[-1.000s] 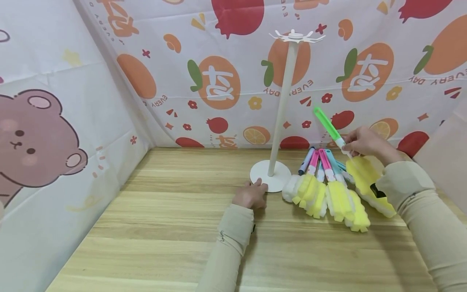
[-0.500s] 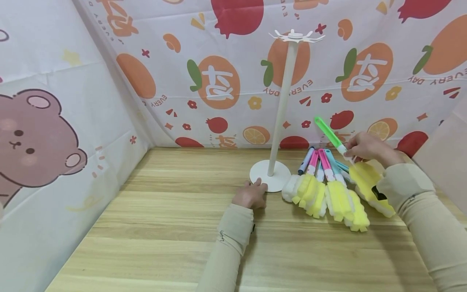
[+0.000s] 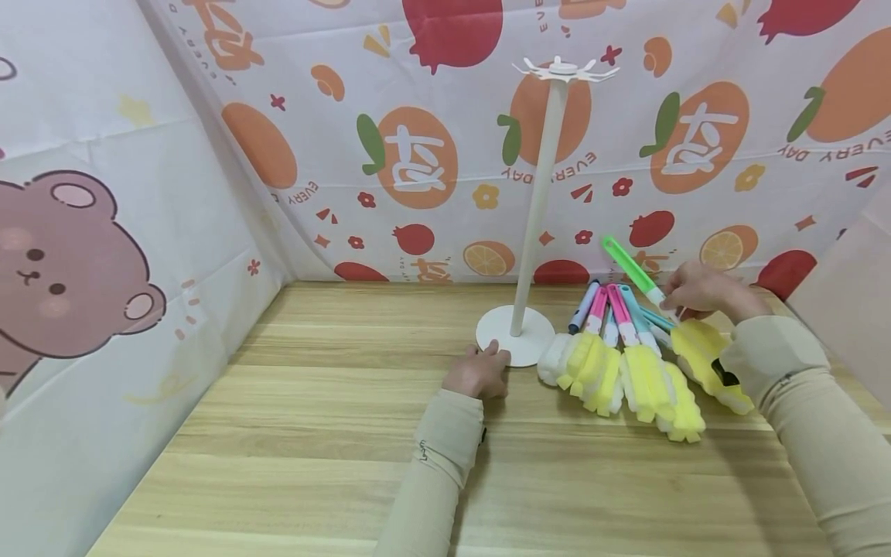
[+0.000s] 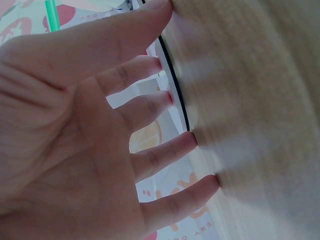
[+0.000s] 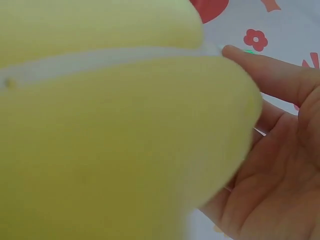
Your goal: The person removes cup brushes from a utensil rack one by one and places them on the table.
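My right hand [image 3: 706, 291] pinches a sponge bottle brush by the white neck below its green handle [image 3: 629, 263]. The handle points up and left, and the yellow sponge head [image 5: 140, 130] hangs under the hand, filling much of the right wrist view. A white stand with a round base [image 3: 497, 333], a tall pole [image 3: 541, 186] and a ring of hooks [image 3: 562, 71] on top rises left of it. My left hand [image 3: 479, 373] rests by the front of that base. In the left wrist view its fingers [image 4: 165, 157] are spread, fingertips at the base edge and tabletop.
Several more sponge brushes [image 3: 647, 379] lie fanned out right of the stand, with pink, blue and purple handles toward the back. A fruit-print cloth [image 3: 418, 116] hangs behind the wooden table [image 3: 313, 433]. A bear-print cloth [image 3: 174, 178] covers the left side.
My right hand has lowered with the green-handled brush, bringing its sponge head down close to the table beside the other brushes. The left hand and stand stay put.
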Demonstrator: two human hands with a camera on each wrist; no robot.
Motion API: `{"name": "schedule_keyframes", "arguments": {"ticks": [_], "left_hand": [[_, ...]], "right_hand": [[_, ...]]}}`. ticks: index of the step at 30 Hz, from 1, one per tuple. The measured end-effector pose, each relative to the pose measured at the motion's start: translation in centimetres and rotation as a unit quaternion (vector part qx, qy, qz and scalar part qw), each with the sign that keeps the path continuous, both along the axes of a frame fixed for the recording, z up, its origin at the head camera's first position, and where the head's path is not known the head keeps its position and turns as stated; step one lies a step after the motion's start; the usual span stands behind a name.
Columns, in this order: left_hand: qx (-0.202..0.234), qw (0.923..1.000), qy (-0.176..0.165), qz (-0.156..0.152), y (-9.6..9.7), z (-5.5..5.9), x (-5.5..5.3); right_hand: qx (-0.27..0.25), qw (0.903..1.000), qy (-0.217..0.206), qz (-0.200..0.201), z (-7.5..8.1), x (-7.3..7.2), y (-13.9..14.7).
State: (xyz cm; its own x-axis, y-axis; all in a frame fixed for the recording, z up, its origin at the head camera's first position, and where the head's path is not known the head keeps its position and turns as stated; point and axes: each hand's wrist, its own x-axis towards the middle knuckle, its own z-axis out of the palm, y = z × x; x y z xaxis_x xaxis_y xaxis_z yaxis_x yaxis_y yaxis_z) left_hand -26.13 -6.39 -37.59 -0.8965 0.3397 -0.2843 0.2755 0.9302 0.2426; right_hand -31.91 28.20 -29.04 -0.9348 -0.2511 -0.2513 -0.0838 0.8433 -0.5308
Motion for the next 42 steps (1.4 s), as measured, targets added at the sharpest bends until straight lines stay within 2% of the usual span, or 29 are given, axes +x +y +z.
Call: {"name": "schedule_keyframes", "arguments": {"ticks": [11, 25, 34, 42], "left_hand": [[0.002, 1.0000, -0.005, 0.004, -0.1, 0.2, 0.2], [-0.004, 1.0000, 0.001, 0.003, -0.1, 0.3, 0.3], [0.002, 1.0000, 0.000, 0.005, 0.0, -0.1, 0.0], [-0.003, 1.0000, 0.000, 0.002, 0.0, 0.1, 0.2]], "right_hand": [[0.038, 0.9977, -0.057, 0.002, -0.6, -0.2, 0.1], [0.039, 0.9937, -0.104, 0.017, -2.3, -0.1, 0.4], [0.046, 0.9928, -0.109, 0.020, -2.1, 0.0, 0.3], [0.050, 0.9918, -0.117, 0.015, -2.0, 0.0, 0.2]]}}
